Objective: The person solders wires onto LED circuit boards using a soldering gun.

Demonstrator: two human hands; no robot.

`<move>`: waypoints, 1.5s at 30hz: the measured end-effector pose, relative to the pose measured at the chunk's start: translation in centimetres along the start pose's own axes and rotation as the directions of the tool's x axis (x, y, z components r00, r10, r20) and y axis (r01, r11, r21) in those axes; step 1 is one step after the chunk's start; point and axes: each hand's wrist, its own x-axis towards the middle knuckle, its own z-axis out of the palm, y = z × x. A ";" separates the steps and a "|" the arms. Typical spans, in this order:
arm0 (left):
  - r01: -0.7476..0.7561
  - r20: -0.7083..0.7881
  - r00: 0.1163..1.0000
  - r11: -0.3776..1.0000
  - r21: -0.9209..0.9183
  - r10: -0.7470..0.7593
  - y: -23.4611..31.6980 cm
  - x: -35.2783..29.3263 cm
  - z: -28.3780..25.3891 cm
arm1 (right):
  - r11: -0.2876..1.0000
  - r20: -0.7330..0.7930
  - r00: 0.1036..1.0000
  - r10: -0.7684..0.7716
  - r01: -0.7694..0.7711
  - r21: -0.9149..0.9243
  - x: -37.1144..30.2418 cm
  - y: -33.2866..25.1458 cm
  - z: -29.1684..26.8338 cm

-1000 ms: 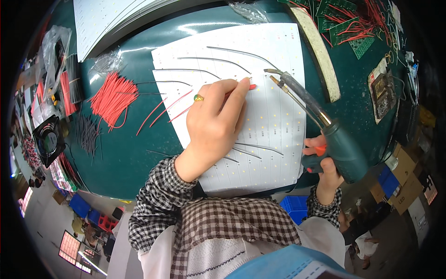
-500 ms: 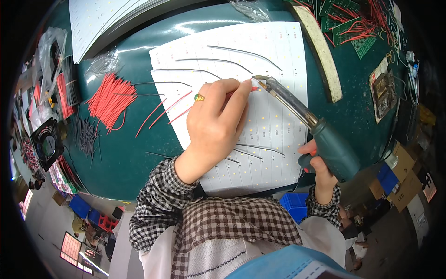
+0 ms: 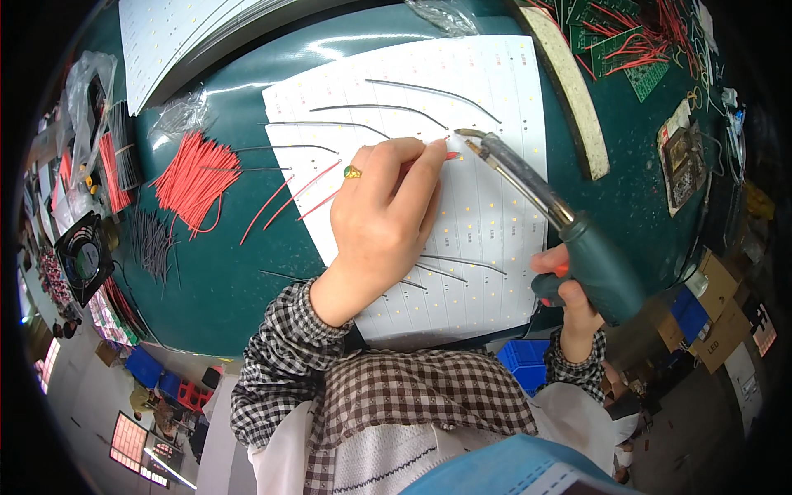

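A white panel (image 3: pixel 495 91) dotted with small yellow parts lies on the green table, with several thin dark wires on it. My left hand (image 3: pixel 388 210), wearing a ring, rests on the panel and pinches a red wire (image 3: pixel 450 156) against it at the fingertips. My right hand (image 3: pixel 569 289) grips the dark green handle of a soldering gun (image 3: pixel 590 256). Its metal barrel reaches up and left, and the tip (image 3: pixel 462 134) sits just right of my left fingertips, close to the red wire's end.
A loose pile of red wires (image 3: pixel 194 173) lies left of the panel, with a bundle of dark wires (image 3: pixel 153 243) below it. A stack of white panels (image 3: pixel 190 33) sits at the top left. Green circuit boards with red wires (image 3: pixel 635 41) and a pale strip (image 3: pixel 569 82) lie right.
The soldering gun has swung left across the panel, bringing its tip close to my left fingertips. My left hand has stayed on the red wire.
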 end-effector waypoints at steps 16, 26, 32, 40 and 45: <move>0.156 0.053 0.987 0.980 -0.124 -0.151 1.1 0.8 -1.7 | 0.999 -0.139 0.989 -0.047 0.047 -0.002 -0.2 0.1 -1.4; -0.029 0.036 0.999 0.996 -0.080 0.032 1.8 1.6 2.3 | 0.990 -0.162 0.978 -0.133 0.139 0.027 -0.2 0.3 -2.6; -0.013 0.024 1.000 0.996 -0.087 0.015 2.0 1.5 2.3 | 0.996 -0.111 0.990 -0.086 0.085 -0.011 -0.8 0.5 -2.3; -0.016 0.015 1.000 0.996 -0.089 0.018 1.9 1.6 2.3 | 0.996 -0.075 0.996 -0.043 0.037 -0.080 -0.7 0.5 -2.2; -0.005 0.042 0.999 0.996 -0.094 0.009 1.8 1.7 2.1 | 0.994 -0.071 0.994 -0.080 0.074 -0.084 -0.5 0.8 -2.2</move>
